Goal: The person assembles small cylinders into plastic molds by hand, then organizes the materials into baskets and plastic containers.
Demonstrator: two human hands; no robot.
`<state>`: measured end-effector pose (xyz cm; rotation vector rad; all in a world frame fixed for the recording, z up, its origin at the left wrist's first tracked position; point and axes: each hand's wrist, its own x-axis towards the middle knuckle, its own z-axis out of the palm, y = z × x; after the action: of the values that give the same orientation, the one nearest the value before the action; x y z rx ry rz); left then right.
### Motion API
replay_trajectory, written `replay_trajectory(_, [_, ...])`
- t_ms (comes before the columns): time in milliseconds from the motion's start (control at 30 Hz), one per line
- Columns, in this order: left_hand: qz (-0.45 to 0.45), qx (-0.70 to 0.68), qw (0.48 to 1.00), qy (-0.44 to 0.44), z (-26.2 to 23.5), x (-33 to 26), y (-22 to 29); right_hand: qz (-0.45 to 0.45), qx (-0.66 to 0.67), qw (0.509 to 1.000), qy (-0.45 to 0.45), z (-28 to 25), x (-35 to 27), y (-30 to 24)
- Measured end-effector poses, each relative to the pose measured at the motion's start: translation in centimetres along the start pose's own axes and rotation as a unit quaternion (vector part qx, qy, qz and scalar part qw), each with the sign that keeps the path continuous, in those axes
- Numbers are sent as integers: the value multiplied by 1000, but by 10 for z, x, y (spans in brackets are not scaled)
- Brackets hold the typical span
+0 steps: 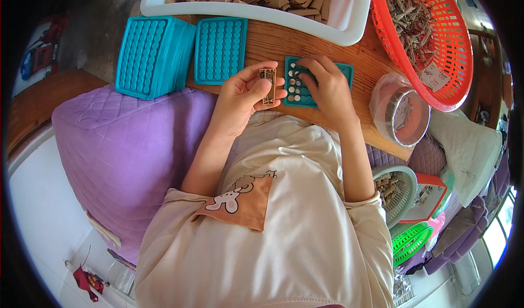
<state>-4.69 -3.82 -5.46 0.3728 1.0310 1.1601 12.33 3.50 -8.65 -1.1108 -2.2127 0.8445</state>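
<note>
My left hand (248,92) is closed around a tan plastic casing (268,86), held upright with its open, hollow side showing; small parts inside are too fine to make out. Just to the right, a small teal tray (345,70) with round pockets lies on the wooden table, and several small round silver discs, like button cells (297,98), sit in its left part. My right hand (329,92) reaches over this tray with fingers bent down and thumb and fingertips drawn together among the discs. Whatever lies between those fingertips is hidden.
Left of my hands stand a teal tray (220,51) and a tall stack of similar trays (155,57). A white tub (349,27) of tan casings fills the far side. To the right are a red basket (456,62) of thin brown pieces and a plastic-lined round container (417,123).
</note>
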Motion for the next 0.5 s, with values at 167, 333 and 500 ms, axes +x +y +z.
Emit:
replay_trajectory(167, [-9,-7,1000,-4,-4,1,-2,-41,-39,998,-15,5,0,4])
replay_trajectory(333, [-16,-11,1000,-9,-7,1,-5,7,-78,997,-19,4,2,-3])
replay_trajectory(500, [-29,1,1000,-13,-3,-3,-4,26,-105,994,7,4,0,-2])
